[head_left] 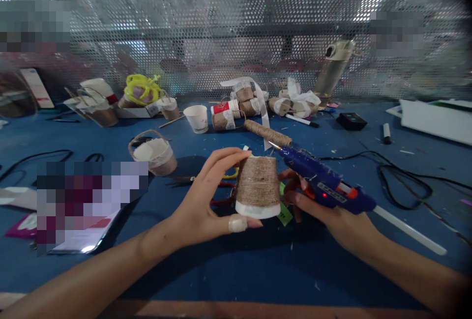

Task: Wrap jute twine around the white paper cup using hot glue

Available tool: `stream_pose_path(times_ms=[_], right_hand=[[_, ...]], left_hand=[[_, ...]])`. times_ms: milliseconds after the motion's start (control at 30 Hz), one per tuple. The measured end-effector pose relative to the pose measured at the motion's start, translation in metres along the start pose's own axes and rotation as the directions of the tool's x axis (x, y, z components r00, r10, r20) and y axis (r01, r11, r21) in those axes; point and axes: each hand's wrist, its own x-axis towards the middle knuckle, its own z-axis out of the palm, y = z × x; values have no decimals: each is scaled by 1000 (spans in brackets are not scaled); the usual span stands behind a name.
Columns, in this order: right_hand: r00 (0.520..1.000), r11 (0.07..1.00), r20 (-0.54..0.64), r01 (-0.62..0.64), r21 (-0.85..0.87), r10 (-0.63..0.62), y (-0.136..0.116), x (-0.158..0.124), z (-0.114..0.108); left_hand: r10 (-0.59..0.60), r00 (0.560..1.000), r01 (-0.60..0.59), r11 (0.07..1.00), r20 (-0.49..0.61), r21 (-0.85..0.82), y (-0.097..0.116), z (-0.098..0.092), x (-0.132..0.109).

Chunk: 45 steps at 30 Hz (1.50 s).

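Note:
My left hand [206, 201] grips an upside-down paper cup wrapped in brown twine [258, 186], thumb at its white rim and fingers over its top. A bandage covers the thumb tip. My right hand [317, 206] holds a blue hot glue gun [324, 181] with its nozzle pointing toward the top right edge of the cup. A white glue stick [409, 228] sticks out of the gun's back. A spool of twine [267, 133] lies just behind the cup. Scissors [206, 179] lie behind my left hand.
On the blue table [228, 265] stand a small twine-handled cup basket [155, 154], a plain white cup [196, 118], several twine-wrapped cups [243, 105], yellow cord [142, 88] and a metal bottle [334, 71]. Black cables [401, 181] run at the right. Perforated mesh walls the back.

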Motion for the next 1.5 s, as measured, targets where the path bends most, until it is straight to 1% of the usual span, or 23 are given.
stream_pose_path(times_ms=[100,167,233,300,333,467,533,633,667,767,833,867,933,1000,1100,1200,1233,1333,1400,1500], right_hand=[[999,996,-36,-2,-94,-1,-2,-1,1],[998,989,-63,-5,-148,-5,-3,-2,1],[995,983,-102,-1,-185,-18,-3,-3,2],[992,977,-125,7,-215,-35,-2,-4,2],[992,974,-118,11,-227,-39,-1,-5,1],[999,966,-42,11,-260,-22,0,-8,-1],[999,973,-41,-4,-232,-5,-1,-8,-3],[998,994,-54,14,-112,-21,-2,-7,-5],[997,997,-75,27,-77,-33,-2,-6,-6],[979,998,-195,56,-26,-60,0,0,-11],[964,997,-258,72,24,-64,2,4,-14],[961,995,-271,76,57,-58,4,6,-16],[965,992,-259,69,107,-39,6,7,-18],[975,992,-216,77,104,-53,7,5,-20],[980,990,-143,140,27,-135,7,-1,-19],[971,974,-86,220,-50,-224,4,-5,-14],[959,962,-82,268,-61,-272,3,-5,-11],[888,898,-133,432,-81,-439,3,-5,-5],[891,895,-90,436,-95,-444,5,-5,-4],[917,913,-3,396,-99,-398,10,-5,-8]], left_hand=[[-5,998,5,1000,56,-5,-1,-4,1],[9,996,-11,1000,94,11,-1,-5,3],[-9,993,6,1000,118,28,-1,-4,3],[-51,993,51,999,107,2,-2,-2,3],[-71,993,73,997,91,-22,-3,-1,3],[-96,995,99,990,31,-102,-7,1,2],[-95,995,96,985,13,-146,-8,1,1],[-91,996,88,974,-7,-209,-7,-1,-1],[-85,996,79,971,-15,-225,-7,-2,-1],[-59,998,49,968,-34,-244,-6,-6,-2],[-42,998,33,974,-37,-226,-7,-8,-2],[-35,999,27,978,-35,-208,-8,-8,-2],[-17,999,12,985,-29,-171,-9,-9,-2],[0,1000,-2,990,-16,-138,-10,-10,-2],[12,1000,-10,995,23,-96,-8,-10,-2],[24,998,-20,998,56,-64,-5,-10,0],[31,998,-27,998,62,-62,-5,-10,0],[39,997,-33,996,73,-79,-4,-9,0],[28,997,-22,996,71,-91,-4,-8,0],[-5,998,13,990,55,-138,-5,-8,-1]])
